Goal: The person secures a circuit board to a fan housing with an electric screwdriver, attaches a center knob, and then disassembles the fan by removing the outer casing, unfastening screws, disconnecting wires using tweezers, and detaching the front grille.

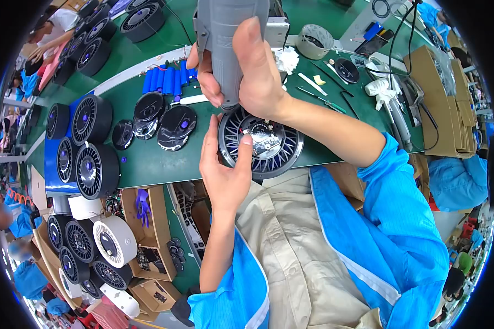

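My right hand is wrapped round a grey cylindrical power tool held upright, its lower tip over the upper rim of a black spoked wheel. The wheel lies on the green table near its front edge. My left hand grips the wheel's left side, fingers along the outer rim and thumb over the shiny hub plate. Small connectors and wires show at the hub's centre. The tool hides part of my right fingers, and what lies right under its tip is hard to make out.
Left of the wheel are black round covers, blue cylinders and stacked wheels. To the right lie tweezers, a heat gun, a tape roll and a cardboard box. Other people sit at the far left.
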Tool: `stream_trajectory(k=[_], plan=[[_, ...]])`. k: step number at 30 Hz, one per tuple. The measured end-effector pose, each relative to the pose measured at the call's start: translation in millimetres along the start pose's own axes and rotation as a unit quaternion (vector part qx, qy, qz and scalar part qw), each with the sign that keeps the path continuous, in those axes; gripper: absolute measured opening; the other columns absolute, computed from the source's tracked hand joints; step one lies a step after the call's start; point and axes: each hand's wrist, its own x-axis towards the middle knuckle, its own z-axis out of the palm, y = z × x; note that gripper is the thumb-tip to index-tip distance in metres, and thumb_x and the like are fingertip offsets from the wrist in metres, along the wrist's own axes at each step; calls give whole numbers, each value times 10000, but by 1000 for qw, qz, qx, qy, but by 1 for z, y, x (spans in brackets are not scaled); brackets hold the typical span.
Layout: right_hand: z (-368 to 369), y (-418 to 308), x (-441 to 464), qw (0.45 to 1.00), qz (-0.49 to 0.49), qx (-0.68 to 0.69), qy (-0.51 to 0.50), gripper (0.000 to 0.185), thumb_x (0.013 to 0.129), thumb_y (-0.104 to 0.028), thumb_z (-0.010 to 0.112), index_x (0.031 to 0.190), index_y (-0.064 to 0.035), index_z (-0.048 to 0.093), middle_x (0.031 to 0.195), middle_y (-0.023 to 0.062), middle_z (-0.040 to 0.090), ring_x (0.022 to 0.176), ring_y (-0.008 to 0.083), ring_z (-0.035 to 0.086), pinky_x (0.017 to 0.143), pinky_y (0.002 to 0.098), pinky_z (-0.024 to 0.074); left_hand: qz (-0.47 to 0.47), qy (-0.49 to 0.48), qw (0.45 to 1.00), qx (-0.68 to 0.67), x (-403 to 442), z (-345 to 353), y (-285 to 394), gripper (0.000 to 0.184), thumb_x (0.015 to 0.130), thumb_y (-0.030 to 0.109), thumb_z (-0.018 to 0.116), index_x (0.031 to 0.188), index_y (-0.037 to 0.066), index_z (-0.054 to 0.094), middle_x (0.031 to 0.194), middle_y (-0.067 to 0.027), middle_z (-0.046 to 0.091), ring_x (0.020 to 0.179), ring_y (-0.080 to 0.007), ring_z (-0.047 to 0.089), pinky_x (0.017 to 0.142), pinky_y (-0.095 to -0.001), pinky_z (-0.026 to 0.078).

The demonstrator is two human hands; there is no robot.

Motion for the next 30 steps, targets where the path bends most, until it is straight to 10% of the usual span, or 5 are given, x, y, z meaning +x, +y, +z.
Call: stream_trajectory(k=[21,24,30], plan=[[-4,2,-1,1000,4,-5,-29,1044,885,-965,324,1042,28,606,681,52,545,560,135,517,517,304,439,-10,-6,1000,-26,5,-2,9,642,931,90,794,1476,-111,520,1374,-228,642,1239,-250,651,1068,-373,510],[-10,6,2,992,-91,86,14,811,1033,-759,437,958,15,665,645,50,592,542,102,558,495,260,442,7,8,1000,-13,14,-9,16,634,930,97,803,1473,-94,537,1337,-222,662,1220,-243,652,1055,-378,511],[-11,-30,0,979,73,184,41,1117,841,-1012,249,1052,15,631,635,84,557,501,186,520,491,316,451,229,-18,927,297,35,-25,28,443,970,101,779,1356,-53,627,1117,-136,698,1037,-181,639,900,-331,520]])
